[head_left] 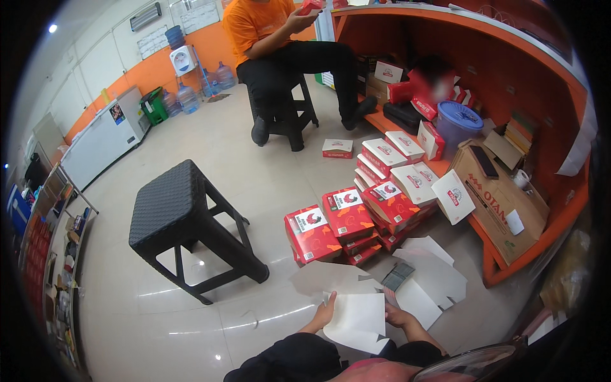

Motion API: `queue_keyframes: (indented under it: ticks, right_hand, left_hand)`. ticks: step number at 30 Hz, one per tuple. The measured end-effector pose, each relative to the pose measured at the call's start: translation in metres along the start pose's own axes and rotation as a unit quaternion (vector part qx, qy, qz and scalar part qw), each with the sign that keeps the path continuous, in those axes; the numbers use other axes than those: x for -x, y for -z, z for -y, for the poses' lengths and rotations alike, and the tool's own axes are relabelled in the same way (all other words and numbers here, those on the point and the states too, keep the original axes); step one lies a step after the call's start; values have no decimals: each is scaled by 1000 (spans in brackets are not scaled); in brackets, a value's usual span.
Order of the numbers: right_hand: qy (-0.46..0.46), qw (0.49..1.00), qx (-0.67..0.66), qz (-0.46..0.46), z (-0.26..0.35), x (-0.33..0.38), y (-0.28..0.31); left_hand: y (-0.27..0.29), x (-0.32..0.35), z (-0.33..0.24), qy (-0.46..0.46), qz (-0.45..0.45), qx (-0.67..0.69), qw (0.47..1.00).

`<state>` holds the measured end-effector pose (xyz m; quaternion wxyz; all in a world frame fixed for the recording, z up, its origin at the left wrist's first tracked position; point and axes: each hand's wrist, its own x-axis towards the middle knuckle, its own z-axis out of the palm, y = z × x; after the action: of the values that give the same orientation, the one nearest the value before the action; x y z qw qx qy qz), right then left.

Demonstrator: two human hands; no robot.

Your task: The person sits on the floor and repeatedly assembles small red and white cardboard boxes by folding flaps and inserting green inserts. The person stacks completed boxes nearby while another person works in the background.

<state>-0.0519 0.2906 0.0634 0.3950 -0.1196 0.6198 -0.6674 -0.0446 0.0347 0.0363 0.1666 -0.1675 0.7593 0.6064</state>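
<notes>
My left hand [323, 313] and my right hand [396, 316] hold a flat white cardboard sheet [358, 319] by its two side edges, low over the floor in front of my knees. More flat white sheets [428, 280] lie on the tiles just beyond it, with a small dark bundle [398, 276] on top of them. Behind those stand stacks of folded red and white boxes [347, 219].
A black plastic stool [180, 219] stands on the floor to the left. Another person in an orange shirt [267, 38] sits on a second black stool at the back, holding a red item. An orange counter shelf [503, 210] with a brown carton and a blue bucket runs along the right.
</notes>
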Motion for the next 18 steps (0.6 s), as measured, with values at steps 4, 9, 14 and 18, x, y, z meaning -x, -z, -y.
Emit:
queue_keyframes:
  ticks: [4, 9, 14, 18]
  right_hand:
    - [20, 987, 150, -49, 42, 2, -26]
    - [-23, 952, 231, -201, -9, -22, -2]
    - [-180, 968, -117, -131, -54, -31, 4]
    - [-110, 986, 120, -20, -45, -34, -26]
  left_hand:
    - [3, 12, -25, 41, 9, -87, 995]
    - [14, 2, -13, -177, -224, -75, 955]
    - [-1, 26, -14, -342, -78, -100, 931]
    - [-11, 19, -7, -4, 265, -135, 955]
